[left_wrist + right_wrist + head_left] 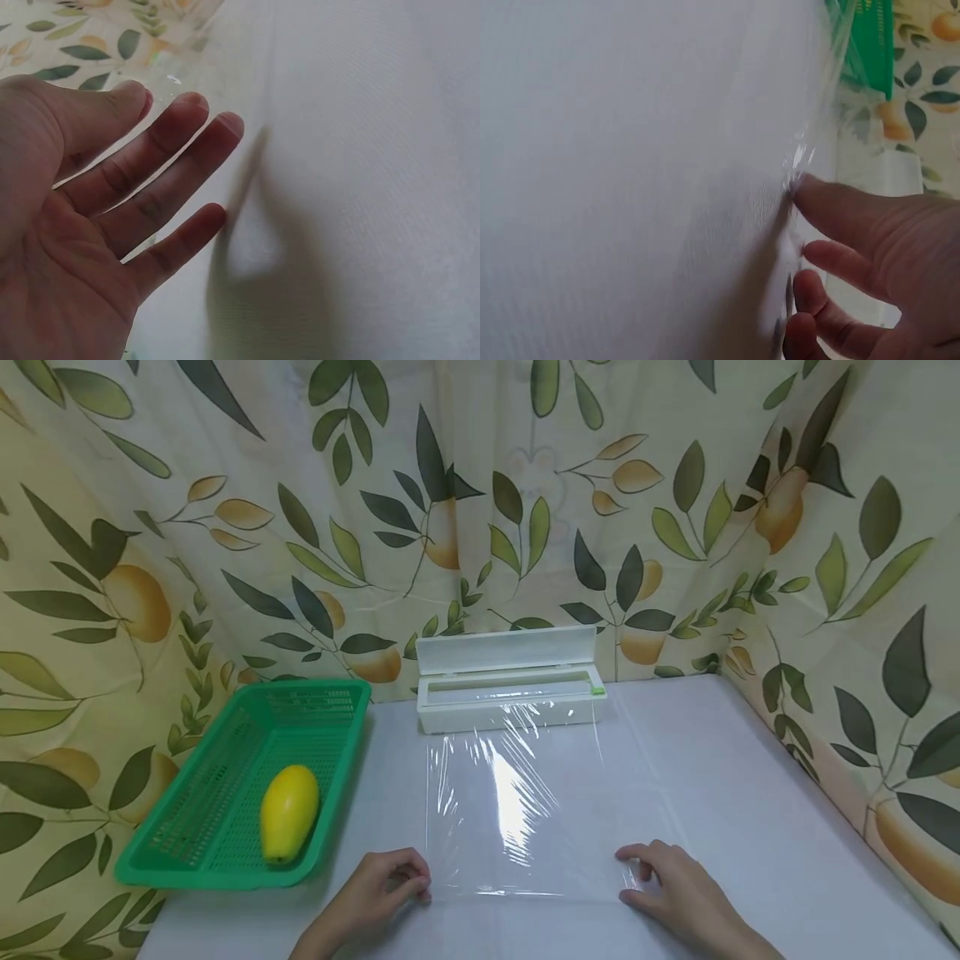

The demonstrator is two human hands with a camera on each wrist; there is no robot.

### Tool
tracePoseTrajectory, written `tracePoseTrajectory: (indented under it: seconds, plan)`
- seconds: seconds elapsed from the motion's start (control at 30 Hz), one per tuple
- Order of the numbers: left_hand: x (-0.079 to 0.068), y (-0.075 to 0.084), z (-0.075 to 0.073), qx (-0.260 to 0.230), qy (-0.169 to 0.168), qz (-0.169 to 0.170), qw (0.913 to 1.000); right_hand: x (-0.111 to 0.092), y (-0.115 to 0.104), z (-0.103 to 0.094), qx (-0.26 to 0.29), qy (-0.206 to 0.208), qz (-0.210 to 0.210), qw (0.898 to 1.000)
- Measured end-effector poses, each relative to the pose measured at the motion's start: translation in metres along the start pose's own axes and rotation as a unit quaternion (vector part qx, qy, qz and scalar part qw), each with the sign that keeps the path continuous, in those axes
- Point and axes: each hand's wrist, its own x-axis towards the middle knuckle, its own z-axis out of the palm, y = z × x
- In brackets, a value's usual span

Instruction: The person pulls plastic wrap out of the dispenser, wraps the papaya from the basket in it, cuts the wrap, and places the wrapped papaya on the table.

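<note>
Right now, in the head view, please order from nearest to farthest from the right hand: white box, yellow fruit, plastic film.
1. Plastic film: at the right hand.
2. White box: ahead, to the left.
3. Yellow fruit: farther left, in the green basket.

The film (517, 827) is clear, box (465, 720) white, basket (217, 881) green, curtain (487, 585) leaf-patterned.

From up high, the head camera looked forward and down at the tabletop (750, 793), left hand (378, 889) and right hand (682, 893). Each wrist camera peeked very close past its own hand. Head and right wrist both saw the green basket (217, 879).
</note>
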Motion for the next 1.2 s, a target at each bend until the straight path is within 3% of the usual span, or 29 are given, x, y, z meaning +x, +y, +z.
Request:
tracePoseTrajectory:
  seconds: [0.23, 0.33, 0.47, 0.6, 0.7, 0.9, 1.03, 1.2]
  plan:
    - [-0.003, -0.003, 0.003, -0.052, 0.017, -0.061, 0.9967, 0.0, 0.01, -0.003, -0.046, -0.004, -0.016, 0.999]
    - [-0.004, -0.002, 0.003, -0.095, 0.042, -0.104, 0.9892, -0.001, 0.014, -0.004, -0.051, 0.006, -0.031, 0.998]
    - [-0.005, 0.0, 0.001, -0.116, 0.079, -0.161, 0.9769, -0.002, 0.014, -0.003, -0.05, 0.015, -0.038, 0.998]
    - [-0.006, 0.002, 0.0, -0.123, 0.096, -0.187, 0.9698, -0.002, 0.015, -0.002, -0.051, 0.015, -0.036, 0.998]
    - [-0.004, 0.008, -0.001, -0.12, 0.098, -0.18, 0.9714, -0.002, 0.016, -0.001, -0.053, 0.014, -0.037, 0.998]
    - [0.004, 0.032, -0.013, -0.119, 0.109, -0.131, 0.9782, 0.001, 0.017, -0.002, -0.063, 0.017, -0.038, 0.997]
    - [0.009, 0.051, -0.033, -0.122, 0.125, -0.096, 0.98, 0.003, 0.018, -0.001, -0.069, 0.004, -0.023, 0.997]
    - [0.014, 0.071, -0.068, -0.067, 0.157, -0.072, 0.9826, 0.005, 0.018, 0.0, -0.075, -0.007, -0.01, 0.997]
